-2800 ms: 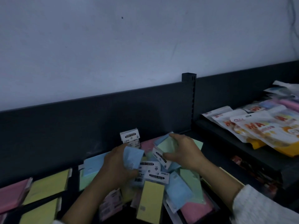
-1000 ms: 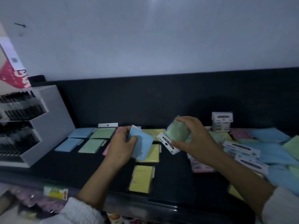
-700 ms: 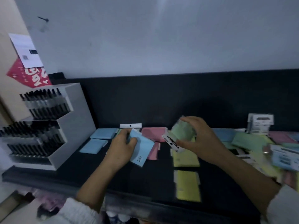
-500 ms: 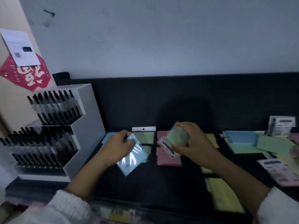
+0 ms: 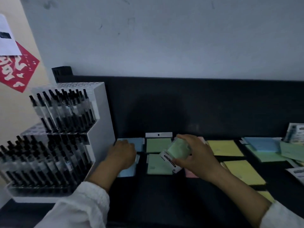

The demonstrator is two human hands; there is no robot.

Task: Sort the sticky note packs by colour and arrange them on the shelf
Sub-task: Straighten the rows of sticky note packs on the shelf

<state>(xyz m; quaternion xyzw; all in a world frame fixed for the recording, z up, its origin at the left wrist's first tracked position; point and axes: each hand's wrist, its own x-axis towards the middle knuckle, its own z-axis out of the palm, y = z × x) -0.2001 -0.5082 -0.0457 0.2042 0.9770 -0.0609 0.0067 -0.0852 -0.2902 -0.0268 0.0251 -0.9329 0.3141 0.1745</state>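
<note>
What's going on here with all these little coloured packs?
A person is sorting sticky note packs by colour on a dark shelf. The left hand rests on the blue packs beside a white pen display. The right hand holds a green pack above the green packs already laid down. Yellow packs lie further right, and a mixed unsorted pile waits at the far right.
</note>
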